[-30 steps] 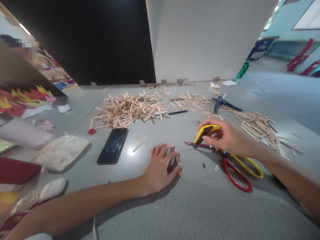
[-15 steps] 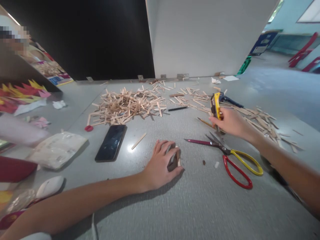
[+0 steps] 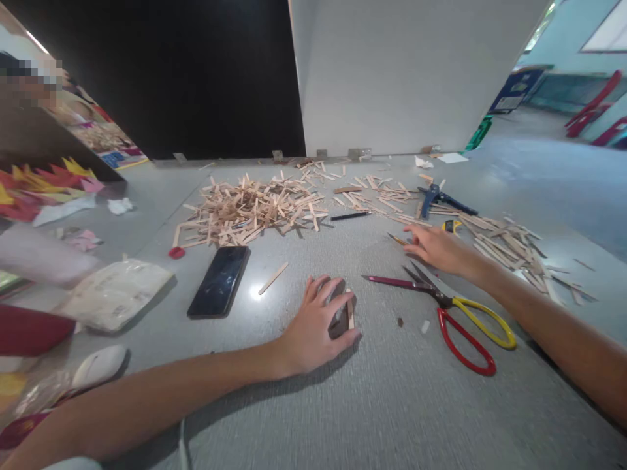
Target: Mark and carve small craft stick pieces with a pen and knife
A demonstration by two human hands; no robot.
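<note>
My left hand [image 3: 318,326] rests on the grey table, its thumb and index finger at the two ends of a short wooden stick [image 3: 350,310], holding it. My right hand [image 3: 435,248] reaches over a thin pointed pencil-like tool [image 3: 398,240], with fingers apart; part of that tool is hidden beneath it. Just behind the right hand lies a yellow and black tool [image 3: 450,226], partly covered. Scissors [image 3: 443,299] with one red and one yellow handle lie spread in front of the right hand. Another wooden stick [image 3: 273,278] lies left of my left hand.
A big heap of wooden sticks [image 3: 255,209] lies at the back, with a smaller pile [image 3: 514,245] at right. A phone [image 3: 219,282], a plastic packet [image 3: 117,294] and a mouse [image 3: 100,365] are at left. A black pen [image 3: 350,215] and dark-blue clippers [image 3: 431,199] lie farther back. Upright panels [image 3: 392,78] stand behind.
My right hand has let go of the yellow and black tool, set it on the table, and moved forward-left over the pencil-like tool. My left hand stays in place with the stick.
</note>
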